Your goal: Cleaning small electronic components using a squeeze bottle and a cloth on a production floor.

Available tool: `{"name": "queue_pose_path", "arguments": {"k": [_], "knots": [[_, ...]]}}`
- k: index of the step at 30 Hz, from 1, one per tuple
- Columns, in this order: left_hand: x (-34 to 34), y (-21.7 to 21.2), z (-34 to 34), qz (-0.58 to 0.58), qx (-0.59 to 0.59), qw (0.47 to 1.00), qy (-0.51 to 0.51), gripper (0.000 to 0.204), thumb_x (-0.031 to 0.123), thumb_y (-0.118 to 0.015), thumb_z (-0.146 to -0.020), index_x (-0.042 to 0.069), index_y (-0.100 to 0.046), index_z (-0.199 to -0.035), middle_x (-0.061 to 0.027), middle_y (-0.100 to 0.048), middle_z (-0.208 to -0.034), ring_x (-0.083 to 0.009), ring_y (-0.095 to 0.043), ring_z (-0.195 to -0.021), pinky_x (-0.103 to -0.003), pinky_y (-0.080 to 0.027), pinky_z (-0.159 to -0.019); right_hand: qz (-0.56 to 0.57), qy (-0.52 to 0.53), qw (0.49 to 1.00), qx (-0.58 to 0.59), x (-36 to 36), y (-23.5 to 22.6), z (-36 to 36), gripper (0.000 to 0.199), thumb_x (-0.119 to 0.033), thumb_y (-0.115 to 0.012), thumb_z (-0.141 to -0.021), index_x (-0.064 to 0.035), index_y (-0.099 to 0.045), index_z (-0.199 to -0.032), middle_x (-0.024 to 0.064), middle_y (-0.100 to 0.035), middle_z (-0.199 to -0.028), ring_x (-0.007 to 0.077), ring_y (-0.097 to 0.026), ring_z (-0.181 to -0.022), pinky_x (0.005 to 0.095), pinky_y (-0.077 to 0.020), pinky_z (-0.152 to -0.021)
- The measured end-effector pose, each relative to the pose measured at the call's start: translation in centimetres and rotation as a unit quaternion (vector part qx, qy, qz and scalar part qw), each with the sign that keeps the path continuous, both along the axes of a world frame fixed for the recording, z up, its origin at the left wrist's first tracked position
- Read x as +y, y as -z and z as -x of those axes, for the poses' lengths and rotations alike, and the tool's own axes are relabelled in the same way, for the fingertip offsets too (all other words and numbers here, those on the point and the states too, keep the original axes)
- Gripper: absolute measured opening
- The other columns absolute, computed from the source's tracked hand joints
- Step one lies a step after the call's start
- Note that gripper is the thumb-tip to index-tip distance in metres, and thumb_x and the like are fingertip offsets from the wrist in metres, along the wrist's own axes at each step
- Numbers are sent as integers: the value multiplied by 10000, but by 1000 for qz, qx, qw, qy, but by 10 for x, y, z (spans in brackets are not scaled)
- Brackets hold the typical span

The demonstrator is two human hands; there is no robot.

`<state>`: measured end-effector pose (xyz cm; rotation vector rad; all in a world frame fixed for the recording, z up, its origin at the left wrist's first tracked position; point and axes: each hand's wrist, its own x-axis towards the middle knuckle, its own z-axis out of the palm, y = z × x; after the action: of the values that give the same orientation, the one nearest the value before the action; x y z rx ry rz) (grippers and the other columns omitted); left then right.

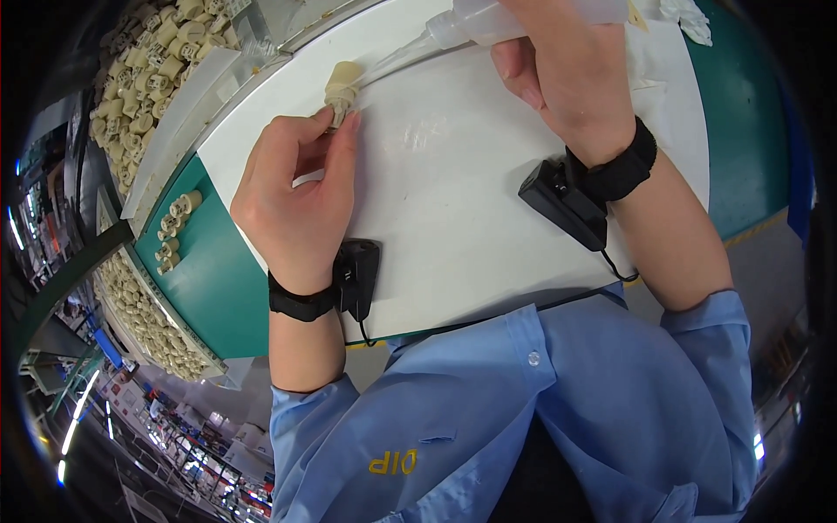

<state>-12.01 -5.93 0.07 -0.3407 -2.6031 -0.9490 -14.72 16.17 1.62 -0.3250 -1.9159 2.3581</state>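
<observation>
1. Both hands are apart and occupied. Left hand point(292, 187) pinches the narrow lower end of a cream fitting point(341, 85) between thumb and fingertips; right hand point(580, 96) is wrapped around a translucent squeeze bottle point(532, 21).
2. Position of the work: the fitting is held raised over the far left part of a white sheet point(453, 209), its broad end uppermost. The bottle's tapered nozzle point(399, 57) points left and ends at the fitting's side; whether it touches or stops just beside it cannot be told.
3. Progress: one piece appears to be mid-operation. No liquid is discernible at the nozzle tip, so completion of this piece cannot be confirmed.
4. Set-aside pieces: a short, uneven line of similar fittings point(186, 204) lies on the green mat point(222, 318), left of the sheet. Their status, treated or waiting, cannot be judged.
5. Remaining stock: a large heap of cream pieces point(139, 98) fills the upper left, with smaller pale parts point(144, 305) below it. Much appears left to handle.
</observation>
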Motion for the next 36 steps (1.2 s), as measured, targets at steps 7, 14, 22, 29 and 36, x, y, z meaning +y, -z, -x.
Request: {"name": "queue_pose_path", "arguments": {"k": [7,14,22,29,36], "knots": [[-1,-1,1,-4,-3,1000,2,179,64,-858,-813,17,-689,-852,-68,-749,-816,-113,-724,-642,-220,-553,-566,-12,-2,1000,3,-1,-3,1,315,-275,-689,-1002,-76,-640,-763,-10,-532,-528,68,-433,-392,243,-283,-348],[0,0,1,-14,-14,1000,-9,181,76,-858,-820,18,-690,-856,-76,-761,-840,-113,-737,-666,-218,-560,-568,-3,3,1000,-2,-2,-2,2,324,-289,-696,-996,-66,-648,-766,-11,-533,-528,70,-444,-393,239,-293,-350],[-1,0,0,-28,-35,999,-18,182,84,-856,-833,16,-693,-874,-81,-765,-848,-121,-751,-701,-220,-567,-568,-25,-10,1000,-4,0,-2,2,312,-293,-699,-992,-65,-663,-781,-14,-537,-533,67,-448,-396,236,-299,-354],[0,2,0,-61,-55,996,-30,193,89,-855,-843,1,-694,-902,-75,-762,-842,-109,-750,-717,-218,-567,-574,-24,-9,1000,4,-1,2,3,302,-293,-699,-992,-67,-675,-793,-23,-539,-534,61,-450,-398,234,-305,-357],[-4,4,-1,-107,-79,990,-49,214,99,-862,-842,-9,-696,-923,-74,-758,-827,-103,-749,-728,-200,-557,-620,-37,-19,999,9,0,-1,1,288,-287,-707,-986,-69,-679,-799,-26,-546,-541,55,-454,-403,230,-311,-361]]}}
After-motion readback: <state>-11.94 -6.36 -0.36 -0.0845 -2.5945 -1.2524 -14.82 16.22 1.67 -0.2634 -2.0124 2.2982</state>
